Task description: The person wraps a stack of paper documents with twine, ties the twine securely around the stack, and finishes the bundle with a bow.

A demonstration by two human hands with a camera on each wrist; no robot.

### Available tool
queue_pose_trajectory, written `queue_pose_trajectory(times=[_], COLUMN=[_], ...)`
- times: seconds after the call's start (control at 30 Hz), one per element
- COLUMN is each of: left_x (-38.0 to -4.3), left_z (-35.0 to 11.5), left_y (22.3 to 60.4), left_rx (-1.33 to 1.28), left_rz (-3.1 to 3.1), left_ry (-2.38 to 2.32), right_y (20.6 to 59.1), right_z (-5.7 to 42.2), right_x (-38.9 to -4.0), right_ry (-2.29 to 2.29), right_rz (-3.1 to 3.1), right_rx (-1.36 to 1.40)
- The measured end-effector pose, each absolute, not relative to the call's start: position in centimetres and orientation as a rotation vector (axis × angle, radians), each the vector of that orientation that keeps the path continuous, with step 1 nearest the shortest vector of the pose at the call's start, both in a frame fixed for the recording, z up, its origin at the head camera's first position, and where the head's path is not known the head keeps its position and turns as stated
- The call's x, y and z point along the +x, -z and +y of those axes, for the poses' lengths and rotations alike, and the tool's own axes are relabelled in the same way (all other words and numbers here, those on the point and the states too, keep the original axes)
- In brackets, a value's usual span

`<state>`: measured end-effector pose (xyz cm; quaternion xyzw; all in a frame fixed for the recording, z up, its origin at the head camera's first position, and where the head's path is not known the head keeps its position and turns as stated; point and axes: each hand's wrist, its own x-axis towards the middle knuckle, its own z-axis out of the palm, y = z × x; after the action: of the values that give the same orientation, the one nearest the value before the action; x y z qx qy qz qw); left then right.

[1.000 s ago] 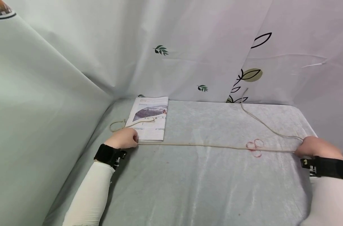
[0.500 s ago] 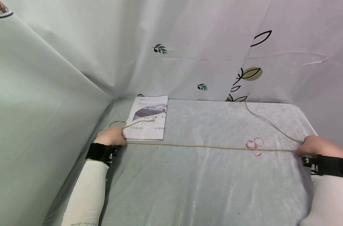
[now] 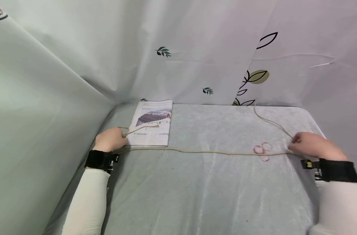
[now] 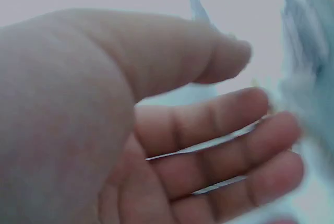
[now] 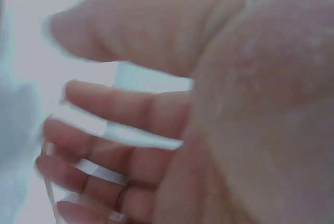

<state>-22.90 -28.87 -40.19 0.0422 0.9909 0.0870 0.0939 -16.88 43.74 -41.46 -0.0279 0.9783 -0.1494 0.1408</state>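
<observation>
A thin beige cord (image 3: 207,151) stretches across the grey-covered table, slightly wavy. My left hand (image 3: 109,140) is at its left end, beside the lower left corner of a folded newspaper (image 3: 154,137). In the left wrist view the thumb stands apart from loosely bent fingers (image 4: 229,117), with nothing between them. The cord's left tail lies over the newspaper. Close above the cord's right part is my right hand (image 3: 313,145). Its thumb and fingers (image 5: 104,104) are spread apart in the right wrist view, where the cord passes behind the fingertips. The right tail curves up toward the back edge.
Red ring marks (image 3: 262,149) show on the table cover (image 3: 196,189) under the cord's right part. A white curtain (image 3: 196,49) with leaf prints rises behind the table, and a plain sheet (image 3: 43,114) hangs along the left side.
My left hand has shifted left along the cord and its grip has loosened. My right hand has let go of the cord and moved left and up. The cord looks slacker.
</observation>
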Motion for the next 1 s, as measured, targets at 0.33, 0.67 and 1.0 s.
queue_pose_trajectory(times=[0.33,0.67,1.0], left_x=[-24.3,-26.1,-27.2], left_z=[-27.0,-25.7,-25.0], left_y=[42.6,43.2,43.5], left_rx=[0.135,0.123,-0.022], left_rz=[2.985,3.024,2.966], left_ry=[-0.304,-0.37,-0.46], right_y=[42.4,44.0,44.6], right_z=[34.4,22.5,10.7], right_x=[-20.0,-23.9,-25.5], right_ry=[0.622,1.083,1.437], right_rz=[2.975,2.777,2.381], right_rx=[-0.369,-0.357,-0.418])
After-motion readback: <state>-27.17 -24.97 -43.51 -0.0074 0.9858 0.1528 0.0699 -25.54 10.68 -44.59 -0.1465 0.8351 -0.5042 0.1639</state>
